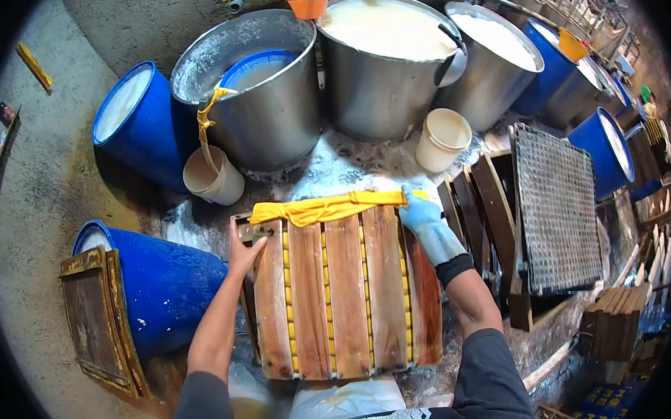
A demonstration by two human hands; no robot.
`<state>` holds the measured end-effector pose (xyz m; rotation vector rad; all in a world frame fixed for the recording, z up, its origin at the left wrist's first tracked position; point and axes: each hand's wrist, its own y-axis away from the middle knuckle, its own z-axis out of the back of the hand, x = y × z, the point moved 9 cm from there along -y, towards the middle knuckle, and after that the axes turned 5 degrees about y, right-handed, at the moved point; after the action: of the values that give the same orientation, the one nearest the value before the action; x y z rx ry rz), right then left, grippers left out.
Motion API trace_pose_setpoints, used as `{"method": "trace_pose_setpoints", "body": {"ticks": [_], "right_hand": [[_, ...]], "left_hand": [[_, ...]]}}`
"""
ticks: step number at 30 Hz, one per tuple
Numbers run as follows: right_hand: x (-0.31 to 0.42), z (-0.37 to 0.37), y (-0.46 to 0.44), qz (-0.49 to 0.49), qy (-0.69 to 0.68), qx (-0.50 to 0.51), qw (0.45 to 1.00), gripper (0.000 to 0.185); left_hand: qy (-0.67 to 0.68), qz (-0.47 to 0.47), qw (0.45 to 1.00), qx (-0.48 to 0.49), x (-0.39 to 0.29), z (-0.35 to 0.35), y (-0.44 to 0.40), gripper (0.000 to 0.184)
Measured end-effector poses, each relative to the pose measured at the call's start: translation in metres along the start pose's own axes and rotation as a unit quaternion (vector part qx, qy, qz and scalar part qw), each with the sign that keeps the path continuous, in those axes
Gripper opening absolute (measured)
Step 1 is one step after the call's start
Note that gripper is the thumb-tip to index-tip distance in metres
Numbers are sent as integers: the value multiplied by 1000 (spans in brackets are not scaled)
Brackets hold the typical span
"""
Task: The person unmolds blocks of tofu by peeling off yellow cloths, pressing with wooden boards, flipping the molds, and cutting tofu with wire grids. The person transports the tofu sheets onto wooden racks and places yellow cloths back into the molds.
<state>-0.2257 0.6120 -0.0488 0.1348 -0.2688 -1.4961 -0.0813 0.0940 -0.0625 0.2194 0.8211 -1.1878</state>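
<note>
In front of me stands a slatted wooden panel, its brown planks set apart with yellow showing in the gaps. A twisted yellow cloth lies along its far edge. My left hand, bare, grips the far left corner, thumb over the top and fingers along the outer side. A light-blue glove covers my right hand, which is closed at the far right corner on the end of the cloth. Some of its fingers are hidden behind the cloth and edge.
Large metal vats of whitish liquid line the wall, an orange bowl among them. Two white buckets stand before them. Blue barrels are at left; a black grid tray and wooden frames lean at right. The floor is wet.
</note>
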Motion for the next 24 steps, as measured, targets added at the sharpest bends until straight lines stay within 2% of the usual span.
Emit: {"method": "trace_pose_setpoints", "body": {"ticks": [1,2,3,4,5,6,7,8,9,11,12,13,15,16,18,19,20,21,22,23,24], "right_hand": [[4,-5,-24,28,14,9,999,49],[5,1,-43,33,15,8,999,49],[6,12,-59,33,8,-24,999,40],[5,24,-74,30,-1,-57,998,33],[-10,23,-102,62,78,-112,989,28],[-36,9,-136,92,155,-164,970,24],[-112,-1,-164,-117,-192,-207,952,23],[-136,28,-136,-196,-428,-237,850,24],[-148,29,-135,-130,-549,-277,778,30],[-119,49,-107,-2,-450,-261,854,39],[-91,64,-84,95,-333,-306,887,43],[-56,68,-56,185,-208,-342,898,49],[-7,62,-34,235,-57,-263,934,42],[-2,57,-38,233,-59,-262,935,42],[-2,7,-76,170,-111,-51,978,30],[-14,14,-99,149,-46,-106,982,22],[-38,27,-118,87,-22,-153,984,20],[-82,52,-109,-7,-191,-299,935,17],[-126,49,-119,-83,-167,-323,928,20],[-153,55,-110,-162,-196,-268,929,20],[-169,48,-98,-208,-168,-231,935,21]], "left_hand": [[-51,-42,998,-6,-21,-13,-24,83],[-16,4,997,73,-13,-37,-52,74],[20,48,987,151,-5,-61,-77,65],[-95,109,981,128,-19,-58,-104,41],[-68,86,991,78,-40,-55,-125,27],[32,118,991,59,-43,-63,-144,22],[130,149,979,40,-41,-74,-159,18],[200,130,969,72,-34,-91,-170,30],[196,131,969,77,-40,-93,-163,30],[347,83,933,46,-70,-89,-136,52],[239,32,969,45,-48,-92,-122,66],[106,-38,994,-1,-73,-72,-101,61],[54,-15,997,-57,-64,-63,-58,57],[32,-16,996,-83,-69,-56,-38,55],[25,-11,996,-80,-75,-42,-6,54],[21,-3,997,-79,-73,-33,10,53],[18,-3,997,-77,-68,-21,25,53],[-16,11,998,-63,-58,-6,38,52],[-49,24,997,-52,-47,8,51,51],[-48,24,997,-54,-38,23,64,51],[7,132,991,-22,-8,31,80,49]]}}
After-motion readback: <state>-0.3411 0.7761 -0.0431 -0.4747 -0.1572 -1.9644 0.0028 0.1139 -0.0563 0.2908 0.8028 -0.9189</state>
